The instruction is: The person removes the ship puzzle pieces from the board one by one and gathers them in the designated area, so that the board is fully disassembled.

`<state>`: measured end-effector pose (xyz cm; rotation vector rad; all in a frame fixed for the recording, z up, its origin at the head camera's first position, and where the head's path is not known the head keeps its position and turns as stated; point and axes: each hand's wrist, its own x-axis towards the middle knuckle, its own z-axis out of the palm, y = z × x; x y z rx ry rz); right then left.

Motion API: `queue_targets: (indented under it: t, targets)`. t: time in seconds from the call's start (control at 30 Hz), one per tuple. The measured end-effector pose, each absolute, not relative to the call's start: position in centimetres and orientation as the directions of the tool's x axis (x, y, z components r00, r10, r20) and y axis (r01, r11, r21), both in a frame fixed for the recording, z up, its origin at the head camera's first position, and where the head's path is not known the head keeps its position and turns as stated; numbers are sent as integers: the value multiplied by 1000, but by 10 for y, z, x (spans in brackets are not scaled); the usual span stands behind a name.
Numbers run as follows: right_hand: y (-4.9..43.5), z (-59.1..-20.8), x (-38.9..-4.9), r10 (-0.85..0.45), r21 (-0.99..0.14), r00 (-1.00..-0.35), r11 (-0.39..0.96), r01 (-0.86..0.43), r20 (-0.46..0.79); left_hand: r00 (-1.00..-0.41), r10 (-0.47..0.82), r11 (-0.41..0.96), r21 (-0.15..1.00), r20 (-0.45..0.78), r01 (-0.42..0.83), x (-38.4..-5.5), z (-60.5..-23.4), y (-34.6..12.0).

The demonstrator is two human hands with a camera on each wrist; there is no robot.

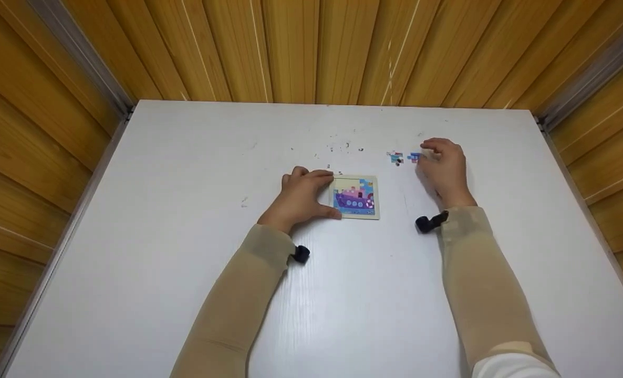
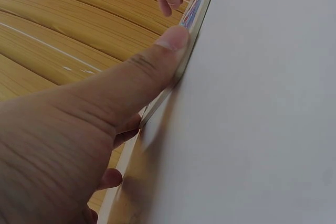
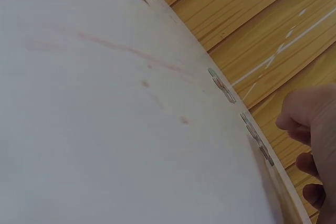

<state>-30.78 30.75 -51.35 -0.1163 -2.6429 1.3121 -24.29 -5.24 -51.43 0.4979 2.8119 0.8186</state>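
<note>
A small wooden jigsaw tray lies on the table, its picture of a purple and pink ship partly filled in. Thumb and fingers of my left hand hold the tray by its left side; in the left wrist view the thumb presses the tray's edge. My right hand hovers with bent, parted fingers over a jigsaw piece at the right. A second piece or cluster lies just left of it. In the right wrist view both pieces lie flat, apart from the fingers.
Small dark specks and marks are scattered on the white table behind the tray. Wood-look panels stand along the back and both sides. A small black device is on each wrist.
</note>
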Motion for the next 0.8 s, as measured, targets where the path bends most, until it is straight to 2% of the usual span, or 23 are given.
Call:
queue_targets:
  t: [0.37,0.8]
  targets:
    - [292,-520,-309,83,-822,-957,537,-192,278,-929,364,801,531,-65,276,-244,-516,-54]
    - [263,-517,-300,-93,-852,-968,461,-248,231,-930,365,796,536,-53,282,-243,-515,-55]
